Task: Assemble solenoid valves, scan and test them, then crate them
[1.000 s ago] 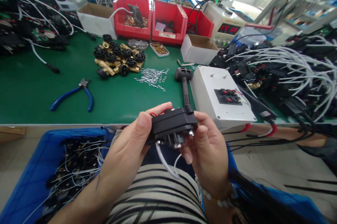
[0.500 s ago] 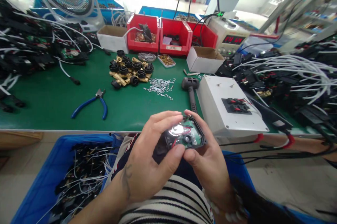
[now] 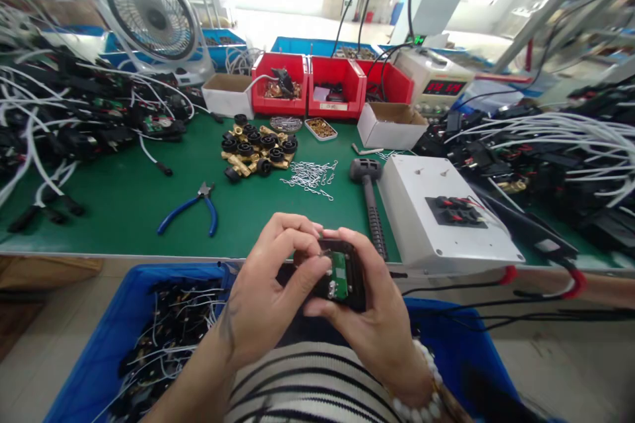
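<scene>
Between my hands, just past the table's front edge, is a black housing (image 3: 355, 277) with a green circuit board (image 3: 339, 275) inside, its open side facing up. My right hand (image 3: 380, 317) wraps round the housing's right side and near edge. At its left side is my left hand (image 3: 275, 284), thumb and forefinger pinched together over the board's left part; what they pinch is too small to make out. Beyond my hands lie a black hammer (image 3: 370, 201), a pile of silver clips (image 3: 310, 175) and blue-handled cutters (image 3: 191, 211).
Brass fittings (image 3: 258, 148) lie mid-table before red bins (image 3: 280, 95). A grey box with switches (image 3: 446, 211) stands right. Cabled parts heap at both sides (image 3: 560, 145). A fan (image 3: 151, 12) stands back left. A blue crate (image 3: 99, 343) sits below the edge.
The housing has turned and tilted in my hands, now showing a green board strip. My left fingers have moved over its left part. The view has shifted, so the table appears lower and further right.
</scene>
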{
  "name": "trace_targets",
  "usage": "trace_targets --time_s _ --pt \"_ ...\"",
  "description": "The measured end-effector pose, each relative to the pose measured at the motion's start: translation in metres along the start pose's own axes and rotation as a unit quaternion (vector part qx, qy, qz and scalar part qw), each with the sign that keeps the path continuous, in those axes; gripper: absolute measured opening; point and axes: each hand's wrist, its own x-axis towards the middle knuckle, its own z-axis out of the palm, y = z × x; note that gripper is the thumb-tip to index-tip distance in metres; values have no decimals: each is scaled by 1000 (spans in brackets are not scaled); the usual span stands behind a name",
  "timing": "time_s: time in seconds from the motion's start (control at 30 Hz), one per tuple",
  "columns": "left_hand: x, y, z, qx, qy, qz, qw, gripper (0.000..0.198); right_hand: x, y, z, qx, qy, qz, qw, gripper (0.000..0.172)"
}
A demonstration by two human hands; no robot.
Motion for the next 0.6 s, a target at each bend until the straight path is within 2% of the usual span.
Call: trace_targets --time_s 0.1,0.17,0.23,0.37,0.47,0.6 --pt "16 -25 -13 129 33 -2 991 23 16 14 10 -79 33 49 995 76" --pt "34 -48 -29 252 87 -33 963 33 28 23 17 -104 41 108 988 76" --pt "55 -70 -49 310 116 -68 941 38 38 28 23 -106 18 147 983 74" --pt "90 -102 -83 389 80 -159 904 31 42 31 34 -80 -54 118 988 79" --pt "100 -109 -88 419 61 -205 882 21 38 33 38 -64 -93 81 990 82" --pt "93 -94 -78 430 96 -223 870 14 35 36 32 -61 -84 102 989 82"
